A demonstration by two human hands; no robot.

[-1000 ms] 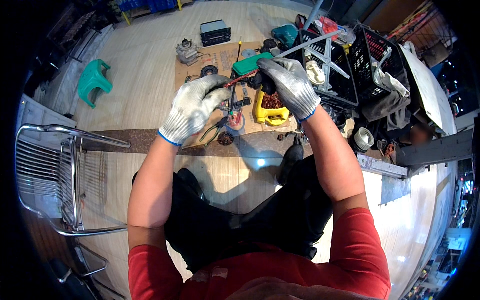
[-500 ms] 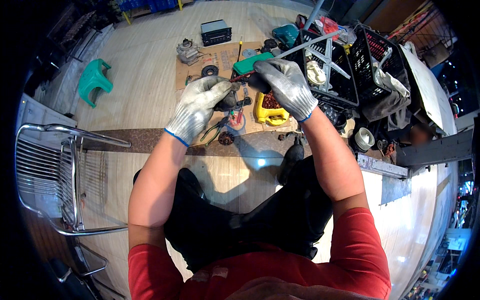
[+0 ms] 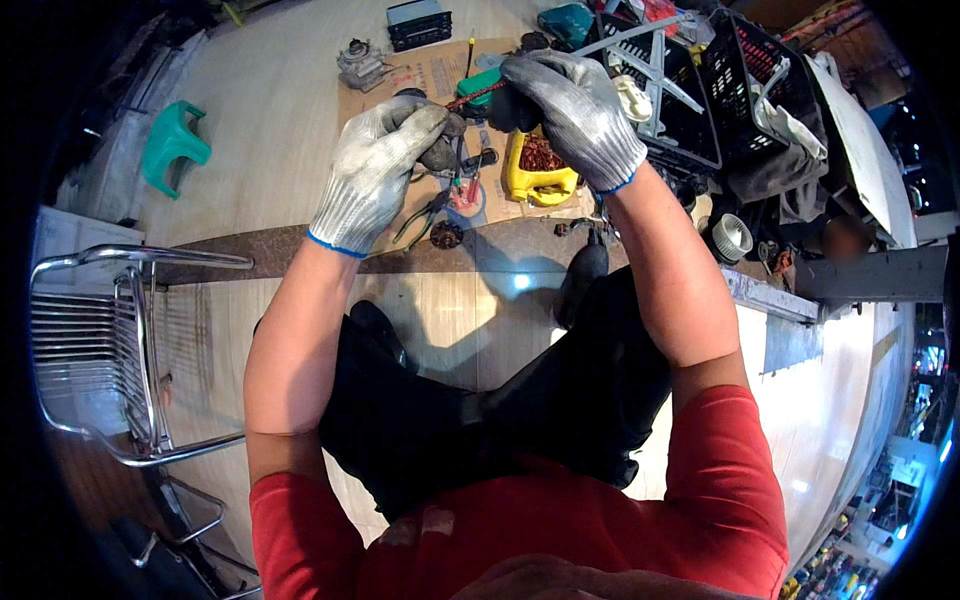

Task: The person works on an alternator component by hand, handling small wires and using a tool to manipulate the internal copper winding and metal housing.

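Note:
Both of my hands wear white knitted gloves with grey, soiled palms and blue cuffs. A thin red-brown strand (image 3: 475, 96) stretches between them, looking like twisted wire. My left hand (image 3: 368, 172) pinches its lower left end between thumb and fingers. The other end runs into the closed fingers of my right hand (image 3: 578, 108). A dark, blurred shape hangs under the right fingers; I cannot tell what it is. Below the right hand stands a yellow cut-open jug (image 3: 542, 190) with copper-coloured wire (image 3: 540, 153) inside. Beyond the strand lies a green case (image 3: 481, 88), partly covered.
Cardboard (image 3: 440, 75) bears pliers (image 3: 420, 220), screwdrivers (image 3: 459, 165), a round coil part (image 3: 446, 234) and a metal motor part (image 3: 361, 65). Black crates (image 3: 690, 130) stand at the right beside a white fan wheel (image 3: 732, 238). A green stool (image 3: 176, 148) and metal chair (image 3: 100, 340) are at left.
The whole view has shifted, so the floor items and both hands sit higher in the picture. Both hands keep their hold on the strand, and slightly more of it shows between them.

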